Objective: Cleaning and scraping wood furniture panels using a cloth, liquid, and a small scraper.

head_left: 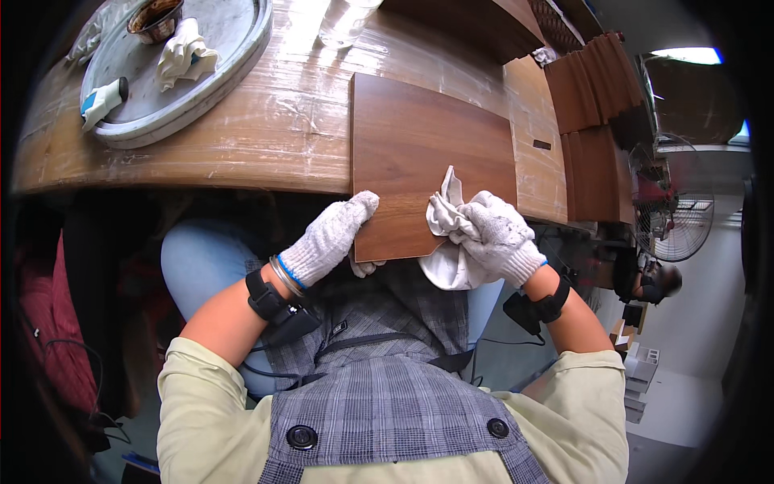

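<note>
I see the board [431,121] lying on the worktop [250,149], its near end jutting past the edge. The left hand [329,238] grips its near left corner, fingers curled around the side. On my feed the right hand [501,235] holds a white cloth [448,211] bunched in its fingers at the near right corner. Farther left, I make out a round tray [242,56] bearing a bowl [153,31], a rag [185,58] and a bottle [100,105].

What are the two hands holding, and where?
The left hand holds the brown board near its lower left corner; the right hand holds the white cloth by a bunched part.
</note>
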Demonstrator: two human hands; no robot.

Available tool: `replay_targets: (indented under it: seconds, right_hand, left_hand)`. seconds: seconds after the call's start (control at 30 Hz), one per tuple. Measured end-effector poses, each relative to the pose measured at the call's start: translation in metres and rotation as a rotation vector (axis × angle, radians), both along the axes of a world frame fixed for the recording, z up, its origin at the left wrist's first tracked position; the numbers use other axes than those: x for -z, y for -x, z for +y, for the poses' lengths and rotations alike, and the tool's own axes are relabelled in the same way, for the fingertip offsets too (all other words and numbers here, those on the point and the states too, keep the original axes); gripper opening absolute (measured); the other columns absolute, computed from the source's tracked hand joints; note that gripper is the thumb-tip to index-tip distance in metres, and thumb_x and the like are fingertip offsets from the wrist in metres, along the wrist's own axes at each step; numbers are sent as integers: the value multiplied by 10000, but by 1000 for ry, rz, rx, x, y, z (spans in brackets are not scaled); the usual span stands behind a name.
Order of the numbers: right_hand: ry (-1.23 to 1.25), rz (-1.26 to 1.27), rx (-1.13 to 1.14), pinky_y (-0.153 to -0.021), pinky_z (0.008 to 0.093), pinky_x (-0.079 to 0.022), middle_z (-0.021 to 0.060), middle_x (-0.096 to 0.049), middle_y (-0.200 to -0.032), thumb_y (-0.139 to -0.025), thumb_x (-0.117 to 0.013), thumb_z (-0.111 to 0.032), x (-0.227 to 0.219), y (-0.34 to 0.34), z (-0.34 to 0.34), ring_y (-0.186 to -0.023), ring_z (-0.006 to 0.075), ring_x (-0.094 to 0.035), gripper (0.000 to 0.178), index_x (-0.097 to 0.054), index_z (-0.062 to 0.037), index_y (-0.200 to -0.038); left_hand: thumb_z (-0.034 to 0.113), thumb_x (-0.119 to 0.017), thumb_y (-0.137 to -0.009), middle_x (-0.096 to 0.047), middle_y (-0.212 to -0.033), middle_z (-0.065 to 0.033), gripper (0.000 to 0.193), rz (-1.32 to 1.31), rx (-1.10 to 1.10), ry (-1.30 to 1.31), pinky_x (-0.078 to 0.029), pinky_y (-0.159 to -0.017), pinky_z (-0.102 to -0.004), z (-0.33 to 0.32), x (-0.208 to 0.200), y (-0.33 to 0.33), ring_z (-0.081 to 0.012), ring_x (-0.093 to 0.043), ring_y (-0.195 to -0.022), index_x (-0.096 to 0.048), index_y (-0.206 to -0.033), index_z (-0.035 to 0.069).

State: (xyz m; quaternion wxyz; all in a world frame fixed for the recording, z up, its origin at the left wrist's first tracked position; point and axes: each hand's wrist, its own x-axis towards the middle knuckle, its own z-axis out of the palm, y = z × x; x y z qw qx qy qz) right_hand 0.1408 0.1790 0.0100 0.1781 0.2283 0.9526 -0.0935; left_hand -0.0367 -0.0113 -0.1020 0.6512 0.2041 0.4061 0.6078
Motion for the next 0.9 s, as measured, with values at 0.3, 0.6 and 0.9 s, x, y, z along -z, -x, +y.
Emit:
replay_targets:
  seconds: [0.3, 0.6, 0.9]
  right_hand:
    - [-27, 1, -242, -727, 433, -492, 76, -600, -900, -780, -663, -346, -6, 10, -21, -886, 278, -634, 262, -664, -180, -983]
    - [-40, -41, -417, -762, 454, -436, 54, -590, -951, -765, -697, -351, -13, 24, -40, -902, 276, -624, 290, -640, -184, -995]
    - [132, 191, -534, -668, 489, -424, 95, -589, -916, -751, -684, -291, 4, 66, -84, -854, 292, -613, 235, -639, -145, -930]
  left_hand:
    - [431, -410, -1022, -645, -651, -100, 489, 55, -77, 12, -509, -443, -270, -3, 0, -3, -181, -625, -494, -611, -975, -13]
    - [479, -432, -1004, -638, -638, -95, 492, -12, -91, 51, -488, -404, -240, -2, -1, -1, -155, -614, -474, -601, -966, 18]
    - [370, -396, -1042, -600, -690, -12, 327, -110, 29, 87, -457, -464, -220, 3, 3, 6, -93, -571, -559, -565, -902, 128]
